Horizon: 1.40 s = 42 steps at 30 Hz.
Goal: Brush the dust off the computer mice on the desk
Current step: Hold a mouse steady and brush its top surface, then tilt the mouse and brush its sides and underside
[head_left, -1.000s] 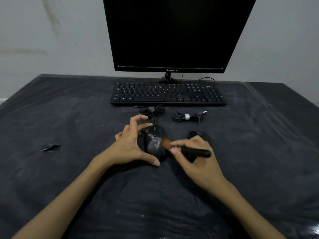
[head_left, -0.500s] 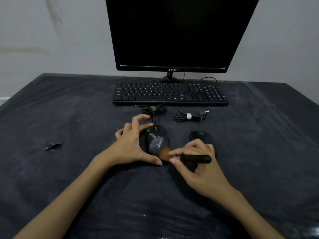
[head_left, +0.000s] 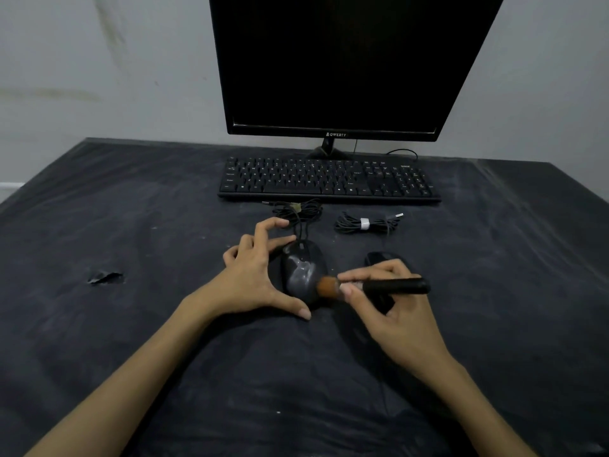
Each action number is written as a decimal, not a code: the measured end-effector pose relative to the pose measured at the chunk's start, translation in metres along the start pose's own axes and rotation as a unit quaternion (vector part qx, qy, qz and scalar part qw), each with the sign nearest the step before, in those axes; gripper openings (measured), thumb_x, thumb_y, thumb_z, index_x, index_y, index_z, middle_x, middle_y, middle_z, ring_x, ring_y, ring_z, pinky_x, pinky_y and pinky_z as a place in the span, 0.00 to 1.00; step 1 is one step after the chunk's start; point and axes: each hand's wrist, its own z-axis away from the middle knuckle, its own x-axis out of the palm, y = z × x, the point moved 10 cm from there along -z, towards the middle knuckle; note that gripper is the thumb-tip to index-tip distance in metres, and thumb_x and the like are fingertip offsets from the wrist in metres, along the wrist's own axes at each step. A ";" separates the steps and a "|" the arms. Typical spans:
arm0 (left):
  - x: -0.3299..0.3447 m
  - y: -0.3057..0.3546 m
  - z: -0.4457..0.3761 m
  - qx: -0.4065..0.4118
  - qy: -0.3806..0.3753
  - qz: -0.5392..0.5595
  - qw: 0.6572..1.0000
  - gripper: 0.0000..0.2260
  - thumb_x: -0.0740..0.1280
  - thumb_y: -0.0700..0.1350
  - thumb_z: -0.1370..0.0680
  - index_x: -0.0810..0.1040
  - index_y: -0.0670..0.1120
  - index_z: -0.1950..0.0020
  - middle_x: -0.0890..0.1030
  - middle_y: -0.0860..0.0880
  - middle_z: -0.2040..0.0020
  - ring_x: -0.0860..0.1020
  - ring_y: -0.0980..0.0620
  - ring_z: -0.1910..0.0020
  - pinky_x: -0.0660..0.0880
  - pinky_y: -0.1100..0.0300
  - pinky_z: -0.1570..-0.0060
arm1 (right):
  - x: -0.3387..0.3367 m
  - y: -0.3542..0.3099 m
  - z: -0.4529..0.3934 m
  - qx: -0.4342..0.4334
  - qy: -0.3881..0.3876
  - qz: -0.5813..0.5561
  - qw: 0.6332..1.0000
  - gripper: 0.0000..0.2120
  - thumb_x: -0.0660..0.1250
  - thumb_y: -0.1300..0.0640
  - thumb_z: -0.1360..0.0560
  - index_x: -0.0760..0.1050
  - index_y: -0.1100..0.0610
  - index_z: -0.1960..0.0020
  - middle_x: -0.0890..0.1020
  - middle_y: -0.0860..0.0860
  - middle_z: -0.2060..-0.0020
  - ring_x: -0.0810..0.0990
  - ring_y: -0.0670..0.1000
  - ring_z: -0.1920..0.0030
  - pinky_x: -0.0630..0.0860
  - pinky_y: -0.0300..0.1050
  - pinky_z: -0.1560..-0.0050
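Observation:
A black wired mouse (head_left: 301, 270) with pale dust on its back lies in the middle of the desk. My left hand (head_left: 253, 275) steadies it, thumb at its near end and a finger at its far left side. My right hand (head_left: 392, 311) holds a black-handled brush (head_left: 392, 286) level, its orange bristles (head_left: 328, 287) touching the mouse's right rear. A second black mouse (head_left: 379, 258) sits just to the right, mostly hidden behind my right hand.
A black keyboard (head_left: 329, 181) and a dark monitor (head_left: 346, 61) stand at the back. Two coiled cables lie before the keyboard: a left cable (head_left: 298, 211) and a tied right cable (head_left: 365, 223). The dark dusty desk cover (head_left: 148, 324) has a small tear (head_left: 105, 278) at left.
The brush head has shifted along the rear right of the mouse, back up from its near end. My left hand keeps its hold, and the view has drifted slightly.

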 end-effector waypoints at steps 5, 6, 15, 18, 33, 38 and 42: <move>0.000 -0.001 0.000 0.002 0.000 0.005 1.000 0.53 0.77 0.67 0.49 0.49 0.62 0.34 0.68 0.63 0.31 0.57 0.59 0.31 0.50 0.56 0.38 | 0.028 -0.008 0.011 -0.010 -0.075 -0.013 0.997 0.10 0.65 0.39 0.31 0.79 0.38 0.52 0.73 0.39 0.53 0.76 0.47 0.46 0.74 0.54 0.42; 0.000 -0.001 0.000 0.002 0.000 0.004 1.000 0.53 0.77 0.67 0.49 0.49 0.62 0.34 0.68 0.63 0.31 0.58 0.59 0.31 0.50 0.56 0.38 | 0.030 -0.009 0.011 -0.009 -0.085 -0.026 0.996 0.10 0.65 0.38 0.31 0.79 0.38 0.52 0.74 0.40 0.52 0.77 0.50 0.47 0.74 0.53 0.42; 0.000 -0.001 0.001 0.007 -0.008 0.011 1.000 0.53 0.80 0.64 0.48 0.49 0.62 0.33 0.67 0.63 0.29 0.56 0.59 0.29 0.49 0.56 0.36 | 0.017 -0.007 0.010 -0.006 -0.064 0.016 0.998 0.12 0.63 0.37 0.32 0.80 0.39 0.53 0.74 0.38 0.53 0.72 0.42 0.46 0.70 0.42 0.43; -0.004 -0.004 0.000 0.004 -0.020 0.002 1.000 0.53 0.80 0.64 0.49 0.49 0.64 0.34 0.67 0.63 0.30 0.56 0.59 0.29 0.49 0.56 0.35 | 0.000 -0.003 0.000 0.009 -0.019 -0.015 1.000 0.10 0.64 0.39 0.31 0.80 0.39 0.53 0.75 0.39 0.53 0.77 0.48 0.47 0.75 0.48 0.43; -0.031 0.002 0.004 0.033 -0.055 0.182 0.981 0.34 0.75 0.61 0.34 0.64 0.63 0.31 0.73 0.62 0.33 0.64 0.57 0.28 0.61 0.49 0.28 | 0.005 -0.029 -0.039 -0.007 -0.071 -0.037 0.997 0.13 0.63 0.38 0.32 0.76 0.46 0.65 0.78 0.46 0.71 0.76 0.42 0.69 0.69 0.34 0.66; -0.032 0.034 0.014 0.052 -0.046 0.333 0.941 0.16 0.63 0.48 0.22 0.75 0.49 0.35 0.79 0.54 0.36 0.74 0.60 0.35 0.70 0.67 0.39 | 0.041 -0.044 -0.048 -0.058 -0.186 0.075 0.978 0.20 0.64 0.38 0.28 0.78 0.54 0.65 0.79 0.50 0.69 0.76 0.47 0.67 0.70 0.43 0.64; -0.022 0.037 0.012 0.036 -0.026 0.391 0.919 0.16 0.64 0.44 0.25 0.78 0.42 0.39 0.82 0.42 0.43 0.80 0.52 0.46 0.77 0.63 0.47 | 0.066 -0.058 -0.048 -0.100 -0.201 0.103 0.969 0.18 0.64 0.37 0.29 0.67 0.46 0.70 0.73 0.45 0.71 0.73 0.46 0.67 0.68 0.41 0.66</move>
